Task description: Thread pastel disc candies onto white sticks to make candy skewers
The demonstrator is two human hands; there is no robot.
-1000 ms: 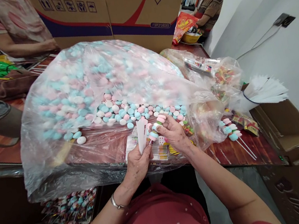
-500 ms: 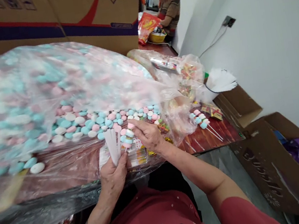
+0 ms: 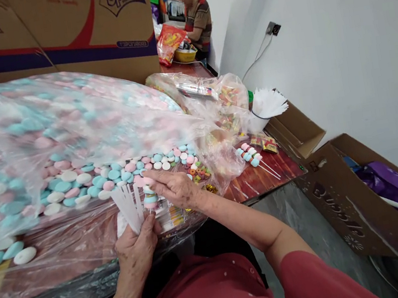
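My left hand (image 3: 136, 249) is closed on a fan of white sticks (image 3: 129, 208) and on the lower end of a skewer of pastel marshmallows (image 3: 149, 197). My right hand (image 3: 175, 188) rests over the top of that skewer, fingers stretched toward the loose sweets. Just beyond both hands a big clear plastic bag (image 3: 49, 137) lies open, full of several pink, blue and white marshmallow discs (image 3: 112, 173). Two finished skewers (image 3: 251, 156) lie on the red table to the right.
A Sprite carton (image 3: 52, 31) stands behind the bag. Smaller bags of candy (image 3: 220, 95) and a bundle of white sticks (image 3: 267, 103) sit at the right. Open cardboard boxes (image 3: 344, 206) stand on the floor. Another person (image 3: 196, 13) works at the far end.
The view has swung right and down. My hands and the skewer have stayed together at the bag's mouth; my right hand's fingers have flattened over the skewer top.
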